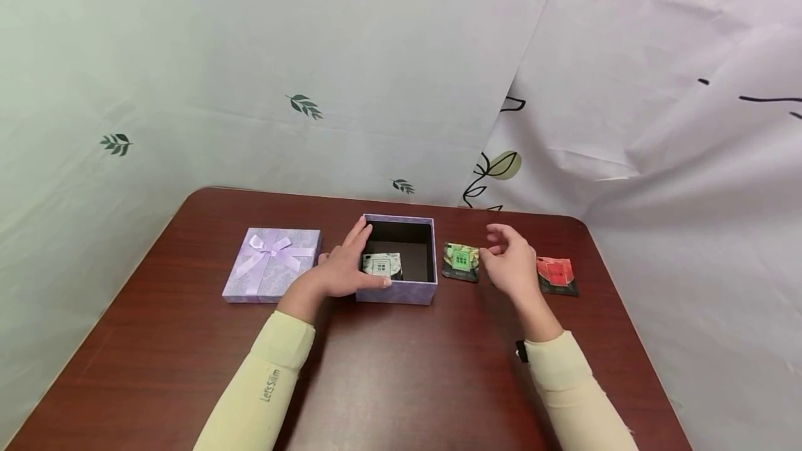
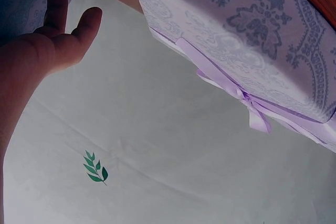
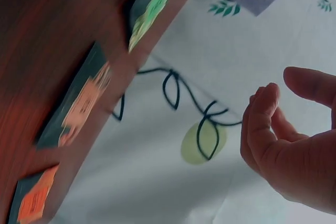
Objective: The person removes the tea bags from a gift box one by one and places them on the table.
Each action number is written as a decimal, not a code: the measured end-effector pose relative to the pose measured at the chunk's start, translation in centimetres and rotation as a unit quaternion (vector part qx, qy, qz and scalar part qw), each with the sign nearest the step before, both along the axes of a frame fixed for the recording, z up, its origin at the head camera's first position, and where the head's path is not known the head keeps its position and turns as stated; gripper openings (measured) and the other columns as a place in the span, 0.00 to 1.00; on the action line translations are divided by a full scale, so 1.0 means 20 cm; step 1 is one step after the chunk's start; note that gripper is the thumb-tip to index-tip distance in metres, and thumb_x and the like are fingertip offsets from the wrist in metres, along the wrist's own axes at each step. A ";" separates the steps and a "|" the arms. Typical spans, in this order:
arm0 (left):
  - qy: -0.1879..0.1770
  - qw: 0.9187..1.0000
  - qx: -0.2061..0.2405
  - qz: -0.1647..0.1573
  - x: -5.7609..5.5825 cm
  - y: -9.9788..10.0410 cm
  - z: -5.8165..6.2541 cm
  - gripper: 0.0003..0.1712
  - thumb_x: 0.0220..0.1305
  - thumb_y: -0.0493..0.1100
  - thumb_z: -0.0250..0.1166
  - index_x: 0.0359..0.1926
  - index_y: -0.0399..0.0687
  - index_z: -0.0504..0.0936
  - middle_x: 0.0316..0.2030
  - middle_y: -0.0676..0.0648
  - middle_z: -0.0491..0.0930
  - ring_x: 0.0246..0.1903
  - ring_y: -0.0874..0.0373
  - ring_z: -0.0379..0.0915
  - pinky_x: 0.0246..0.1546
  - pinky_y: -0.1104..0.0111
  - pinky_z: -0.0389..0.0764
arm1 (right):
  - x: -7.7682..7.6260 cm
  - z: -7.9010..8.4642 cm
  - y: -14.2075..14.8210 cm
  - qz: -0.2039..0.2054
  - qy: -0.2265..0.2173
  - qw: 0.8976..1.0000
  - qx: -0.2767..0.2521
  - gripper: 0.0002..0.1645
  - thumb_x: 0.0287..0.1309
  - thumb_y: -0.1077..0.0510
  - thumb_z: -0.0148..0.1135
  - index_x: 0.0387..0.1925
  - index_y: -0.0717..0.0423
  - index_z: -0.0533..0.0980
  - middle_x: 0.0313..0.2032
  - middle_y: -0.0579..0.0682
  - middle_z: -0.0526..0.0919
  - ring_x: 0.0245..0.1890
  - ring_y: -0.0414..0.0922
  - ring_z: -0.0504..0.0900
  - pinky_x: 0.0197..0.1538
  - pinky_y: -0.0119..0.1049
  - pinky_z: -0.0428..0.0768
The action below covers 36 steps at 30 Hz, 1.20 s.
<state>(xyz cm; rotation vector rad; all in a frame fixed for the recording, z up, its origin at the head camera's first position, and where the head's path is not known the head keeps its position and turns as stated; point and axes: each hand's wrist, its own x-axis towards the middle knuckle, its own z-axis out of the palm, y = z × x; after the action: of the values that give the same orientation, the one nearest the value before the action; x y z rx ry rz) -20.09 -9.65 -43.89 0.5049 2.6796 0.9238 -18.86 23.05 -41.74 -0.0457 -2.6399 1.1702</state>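
Observation:
An uncovered purple box [image 1: 413, 291] with a dark inside stands at mid-table. A white-and-black packet [image 1: 383, 265] lies in its left part. My left hand [image 1: 343, 266] rests against the box's left side, fingers stretched along the wall and thumb over the front rim. My right hand [image 1: 510, 263] hovers with loosely bent fingers and nothing in them. Just left of it lies a green-and-black packet [image 1: 461, 262]; to its right is a red-and-black packet [image 1: 556, 275]. A pinkish packet [image 3: 84, 106] between these two shows in the right wrist view; my hand hides it in the head view.
The lavender patterned lid [image 1: 271, 264], with a ribbon bow, sits left of the box on the reddish-brown table [image 1: 401, 367]. Behind and beside the table hangs a pale cloth [image 1: 388, 89] with leaf prints.

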 end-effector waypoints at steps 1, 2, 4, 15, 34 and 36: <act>0.001 1.000 -0.002 0.000 0.00 0.00 0.00 0.70 0.51 0.72 0.70 0.81 0.48 0.41 0.79 0.54 0.27 0.66 0.25 0.54 0.57 0.28 0.50 | 0.00 0.00 -0.02 0.004 -0.001 1.000 -0.006 0.23 0.56 0.65 0.68 0.55 0.57 0.79 0.45 0.55 0.84 0.40 0.50 0.84 0.41 0.48 0.80; 0.002 1.000 -0.004 0.000 0.00 0.00 0.00 0.69 0.51 0.72 0.70 0.81 0.48 0.41 0.79 0.54 0.27 0.66 0.26 0.55 0.57 0.28 0.50 | 0.00 0.00 -0.04 0.007 -0.001 1.000 -0.012 0.23 0.56 0.65 0.68 0.55 0.57 0.79 0.45 0.55 0.85 0.39 0.49 0.85 0.41 0.48 0.81; 0.005 1.000 -0.008 0.000 0.00 0.00 -0.01 0.69 0.51 0.72 0.70 0.81 0.48 0.41 0.79 0.55 0.27 0.66 0.26 0.56 0.57 0.28 0.51 | 0.01 0.00 -0.08 0.013 -0.001 1.000 -0.025 0.23 0.56 0.64 0.69 0.55 0.56 0.79 0.46 0.54 0.85 0.39 0.48 0.85 0.41 0.47 0.82; 0.000 1.000 -0.002 0.001 0.01 0.00 0.01 0.70 0.51 0.71 0.71 0.81 0.49 0.41 0.79 0.55 0.28 0.66 0.25 0.55 0.57 0.28 0.50 | 0.00 0.04 -0.29 0.082 -0.012 0.993 -0.087 0.23 0.55 0.65 0.72 0.54 0.58 0.81 0.46 0.53 0.86 0.42 0.45 0.86 0.40 0.43 0.83; -0.011 1.000 -0.002 0.002 -0.01 0.00 0.00 0.67 0.54 0.68 0.71 0.81 0.49 0.40 0.78 0.55 0.26 0.71 0.33 0.49 0.59 0.28 0.47 | -0.09 0.00 -0.60 0.244 -0.178 0.952 0.043 0.33 0.61 0.61 0.68 0.66 0.64 0.71 0.58 0.61 0.78 0.53 0.55 0.80 0.50 0.48 0.79; -0.012 1.000 -0.002 0.001 -0.01 0.00 0.00 0.68 0.54 0.70 0.70 0.81 0.49 0.40 0.78 0.55 0.26 0.71 0.33 0.49 0.59 0.28 0.46 | -0.10 -0.01 -0.62 0.250 -0.187 0.947 0.066 0.33 0.61 0.61 0.67 0.66 0.64 0.71 0.58 0.61 0.78 0.54 0.55 0.79 0.52 0.50 0.78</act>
<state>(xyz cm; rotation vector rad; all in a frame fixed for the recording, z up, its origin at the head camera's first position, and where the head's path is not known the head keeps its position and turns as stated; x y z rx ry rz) -20.29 -9.62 -43.95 0.4881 2.6611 0.9190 -20.93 10.63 -41.92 0.5058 -3.1804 1.2161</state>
